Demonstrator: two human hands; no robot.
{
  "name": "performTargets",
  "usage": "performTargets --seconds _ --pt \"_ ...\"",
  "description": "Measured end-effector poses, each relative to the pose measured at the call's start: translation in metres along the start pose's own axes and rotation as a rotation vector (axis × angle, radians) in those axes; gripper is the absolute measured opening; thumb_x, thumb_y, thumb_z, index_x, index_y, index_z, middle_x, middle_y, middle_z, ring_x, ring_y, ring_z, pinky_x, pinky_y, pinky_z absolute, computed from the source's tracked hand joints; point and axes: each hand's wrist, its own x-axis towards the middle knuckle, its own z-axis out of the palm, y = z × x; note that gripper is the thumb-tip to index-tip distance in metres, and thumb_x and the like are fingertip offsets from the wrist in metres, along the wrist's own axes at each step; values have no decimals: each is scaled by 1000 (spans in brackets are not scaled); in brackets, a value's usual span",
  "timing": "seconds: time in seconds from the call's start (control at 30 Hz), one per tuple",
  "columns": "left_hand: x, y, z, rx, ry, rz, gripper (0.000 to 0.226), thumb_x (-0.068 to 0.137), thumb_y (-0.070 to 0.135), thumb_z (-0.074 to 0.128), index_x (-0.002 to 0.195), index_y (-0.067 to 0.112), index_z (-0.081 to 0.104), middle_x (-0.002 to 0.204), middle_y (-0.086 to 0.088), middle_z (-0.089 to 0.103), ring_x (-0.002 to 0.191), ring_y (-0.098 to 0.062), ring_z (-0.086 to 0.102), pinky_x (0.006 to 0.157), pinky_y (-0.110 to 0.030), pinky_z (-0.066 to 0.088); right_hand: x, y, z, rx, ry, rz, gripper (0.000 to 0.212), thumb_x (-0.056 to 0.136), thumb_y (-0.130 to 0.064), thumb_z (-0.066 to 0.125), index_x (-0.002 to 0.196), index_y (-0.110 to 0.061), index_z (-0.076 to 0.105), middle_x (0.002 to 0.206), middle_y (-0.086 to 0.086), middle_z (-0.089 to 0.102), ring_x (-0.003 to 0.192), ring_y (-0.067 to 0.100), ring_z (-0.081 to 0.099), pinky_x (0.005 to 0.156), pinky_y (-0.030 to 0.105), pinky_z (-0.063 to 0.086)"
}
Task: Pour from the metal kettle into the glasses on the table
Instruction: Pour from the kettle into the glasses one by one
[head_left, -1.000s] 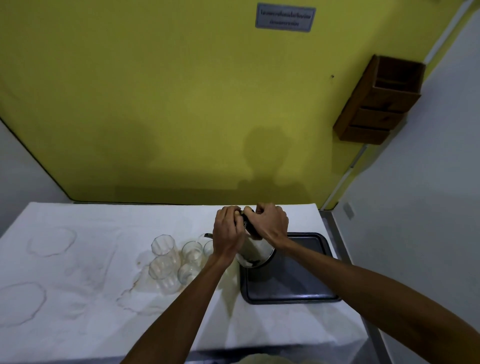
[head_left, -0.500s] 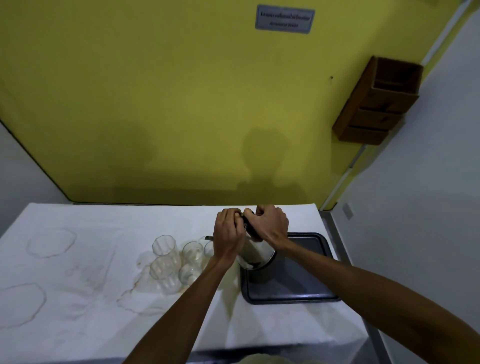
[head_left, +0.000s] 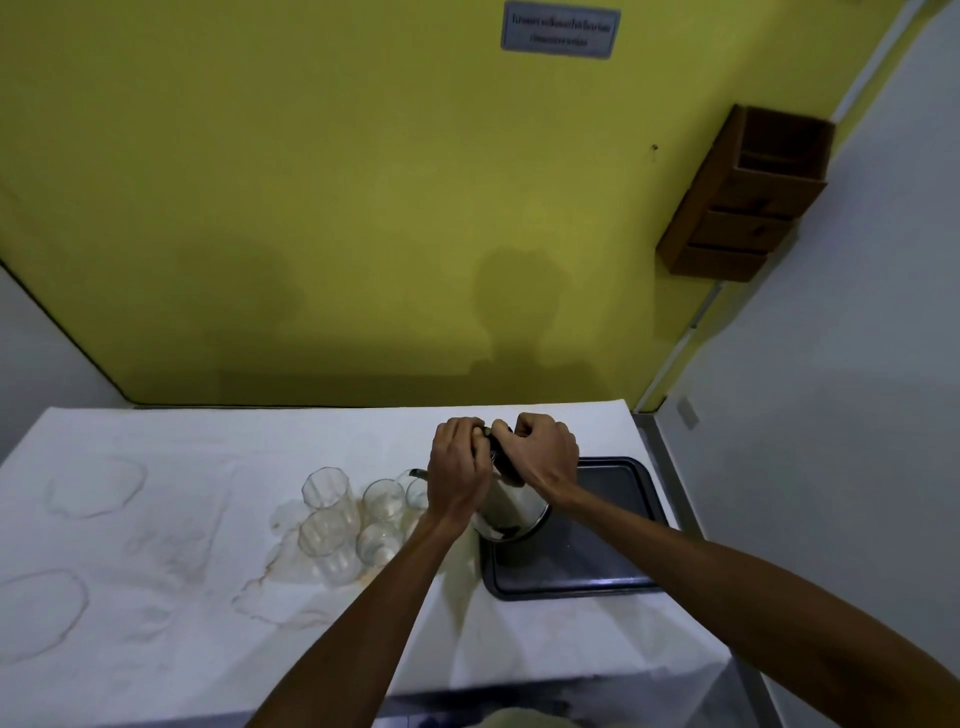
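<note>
Gripping kettle (head_left: 511, 506) handle: left hand (head_left: 460, 475), right hand (head_left: 545, 452); spout, rear glasses (head_left: 384, 499) part-hidden.

The shiny metal kettle (head_left: 511, 506) is tipped left in the middle of the picture. Five clear glasses (head_left: 353, 519) stand close together just left of it.

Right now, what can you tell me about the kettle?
The kettle is shiny metal, round-bodied, with a dark handle on top and a thin spout pointing left toward the glasses. It is tilted that way, its base lifted above the left end of the dark tray. Both hands grip the handle: the left hand nearer the spout, the right hand behind it. I cannot see any liquid coming out.
</note>
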Motion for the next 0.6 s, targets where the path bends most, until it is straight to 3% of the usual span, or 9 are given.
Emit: performTargets --seconds 0.3,0.6 --pt "6 13 -6 87 -64 142 29 91 22 41 90 5 64 89 -8 65 85 -28 55 79 -41 45 -7 17 0 150 39 32 49 78 -49 58 55 -14 31 50 4 28 55 22 28 57 37 33" --pt "28 27 -28 196 -78 208 26 94 25 41 90 8 61 87 -7 61 82 -25 52 74 -42 45 -2 -3 3 354 74 75 54 84 -43 64 53 -14 30 48 1 28 60 22 28 59 38 28"
